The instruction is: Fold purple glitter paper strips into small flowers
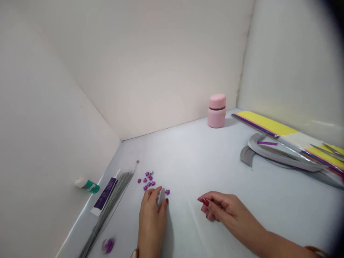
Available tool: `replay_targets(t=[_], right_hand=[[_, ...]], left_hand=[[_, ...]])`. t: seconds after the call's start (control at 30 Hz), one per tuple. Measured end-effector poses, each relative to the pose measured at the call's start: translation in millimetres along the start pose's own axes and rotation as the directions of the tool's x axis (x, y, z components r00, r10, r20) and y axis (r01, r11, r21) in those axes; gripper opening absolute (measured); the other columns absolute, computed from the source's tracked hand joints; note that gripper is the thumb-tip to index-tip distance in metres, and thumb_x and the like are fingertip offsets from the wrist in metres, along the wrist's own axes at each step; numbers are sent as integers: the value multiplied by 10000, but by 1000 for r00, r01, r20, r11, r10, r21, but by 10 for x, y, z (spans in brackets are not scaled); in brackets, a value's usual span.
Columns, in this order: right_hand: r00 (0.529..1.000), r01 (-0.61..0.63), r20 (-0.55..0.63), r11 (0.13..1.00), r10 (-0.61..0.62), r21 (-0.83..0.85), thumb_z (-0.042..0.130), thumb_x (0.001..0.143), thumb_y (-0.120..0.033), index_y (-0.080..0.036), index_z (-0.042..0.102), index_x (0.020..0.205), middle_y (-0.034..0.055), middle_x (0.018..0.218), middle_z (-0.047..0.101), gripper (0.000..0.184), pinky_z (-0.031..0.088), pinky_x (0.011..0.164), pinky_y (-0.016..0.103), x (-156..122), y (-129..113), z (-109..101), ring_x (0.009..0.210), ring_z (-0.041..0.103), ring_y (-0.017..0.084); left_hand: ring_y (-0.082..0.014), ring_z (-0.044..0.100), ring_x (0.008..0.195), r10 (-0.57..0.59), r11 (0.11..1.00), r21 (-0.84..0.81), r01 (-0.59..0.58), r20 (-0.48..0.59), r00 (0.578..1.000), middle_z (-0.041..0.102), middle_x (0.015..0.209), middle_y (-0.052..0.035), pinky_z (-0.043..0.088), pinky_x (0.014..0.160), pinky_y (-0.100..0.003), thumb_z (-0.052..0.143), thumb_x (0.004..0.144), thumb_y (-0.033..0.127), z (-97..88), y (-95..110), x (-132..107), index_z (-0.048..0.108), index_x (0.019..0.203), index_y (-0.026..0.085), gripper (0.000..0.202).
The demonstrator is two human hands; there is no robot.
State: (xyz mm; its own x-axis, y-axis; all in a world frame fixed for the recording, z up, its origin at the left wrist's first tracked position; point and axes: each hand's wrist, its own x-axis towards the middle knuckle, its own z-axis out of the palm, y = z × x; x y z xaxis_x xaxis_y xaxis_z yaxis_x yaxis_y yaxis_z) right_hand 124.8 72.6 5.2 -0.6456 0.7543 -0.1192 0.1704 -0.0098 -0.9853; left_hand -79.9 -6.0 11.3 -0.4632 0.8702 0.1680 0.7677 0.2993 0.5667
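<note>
My left hand [152,215] rests on the white table with thumb and forefinger apart and nothing seen between them. A single purple paper star [167,192] lies just right of its fingertips. Beyond the forefinger sits a loose group of several small purple stars [149,184], with a silvery one [151,172] at its back edge. My right hand [219,207] is at the centre right, its fingers curled and the thumb against the forefinger. Nothing shows in its grasp. Bare table lies between the two hands.
Left of the stars lie a bundle of thin grey wires [114,200], a purple-and-white tube [106,193] and a green-and-white bottle [87,185]. A purple tape roll [108,245] is nearer. A pink jar [216,111], grey strips [282,156] and yellow packs [268,123] stand rightward, by the walls.
</note>
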Motion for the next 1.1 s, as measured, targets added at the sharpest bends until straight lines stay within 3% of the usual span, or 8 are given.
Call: replay_targets(t=[0.4, 0.53, 0.6, 0.73, 0.83, 0.93, 1.1], right_hand=[[1000, 2, 14, 999, -1, -43, 430, 855, -349, -162, 599, 851, 33, 718, 614, 253, 455, 587, 266, 3, -7, -1, 615, 589, 150], [1000, 7, 12, 998, -6, -68, 419, 860, -342, -167, 603, 849, 32, 723, 614, 255, 444, 588, 266, -1, 12, -4, 624, 584, 150], [1000, 5, 13, 998, -4, -69, 419, 857, -346, -168, 602, 846, 34, 725, 614, 255, 441, 586, 266, -1, 22, -2, 623, 581, 151], [1000, 3, 12, 998, -2, -58, 422, 852, -358, -167, 596, 842, 33, 716, 609, 259, 449, 590, 270, 2, 27, 2, 620, 586, 154], [1000, 13, 18, 998, -11, -66, 420, 856, -367, -170, 598, 848, 35, 717, 613, 266, 450, 587, 271, 2, 27, -3, 619, 589, 157], [999, 21, 25, 996, -19, -84, 413, 864, -371, -173, 605, 864, 37, 717, 619, 276, 451, 586, 275, 3, 33, -9, 618, 591, 160], [1000, 18, 23, 996, -16, -83, 417, 864, -359, -179, 614, 859, 34, 702, 616, 268, 460, 594, 276, 22, 42, -8, 616, 590, 163]], left_hand=[[-235, 565, 832, 52, 990, 131, -43, -63, 997, 596, 847, -68, 434, 782, -371, 481, 806, 169, 70, 142, 48, 612, 834, 162, 134], [-263, 560, 917, 0, 983, 180, 23, -125, 992, 594, 981, -131, 420, 829, -393, 451, 809, 136, -23, 31, 58, 577, 1014, 96, 245], [-268, 575, 896, -36, 979, 194, 62, -134, 990, 599, 970, -145, 432, 807, -395, 445, 809, 144, -83, -24, 37, 577, 1007, 78, 247], [-223, 606, 801, -45, 975, 213, 59, -66, 997, 628, 858, -80, 448, 738, -332, 436, 810, 145, -102, 12, -44, 637, 847, 159, 205], [-192, 618, 757, -9, 971, 237, 5, 14, 1000, 642, 829, -44, 439, 705, -292, 424, 816, 125, -51, 119, -88, 646, 992, 205, 295], [-230, 600, 729, 0, 953, 303, -13, 43, 999, 627, 794, -65, 414, 692, -347, 397, 830, 122, -36, 172, -83, 620, 1081, 185, 342], [-233, 576, 740, 16, 937, 348, -35, 59, 998, 594, 802, -83, 415, 673, -347, 386, 839, 115, -14, 187, -79, 607, 1101, 172, 348]])
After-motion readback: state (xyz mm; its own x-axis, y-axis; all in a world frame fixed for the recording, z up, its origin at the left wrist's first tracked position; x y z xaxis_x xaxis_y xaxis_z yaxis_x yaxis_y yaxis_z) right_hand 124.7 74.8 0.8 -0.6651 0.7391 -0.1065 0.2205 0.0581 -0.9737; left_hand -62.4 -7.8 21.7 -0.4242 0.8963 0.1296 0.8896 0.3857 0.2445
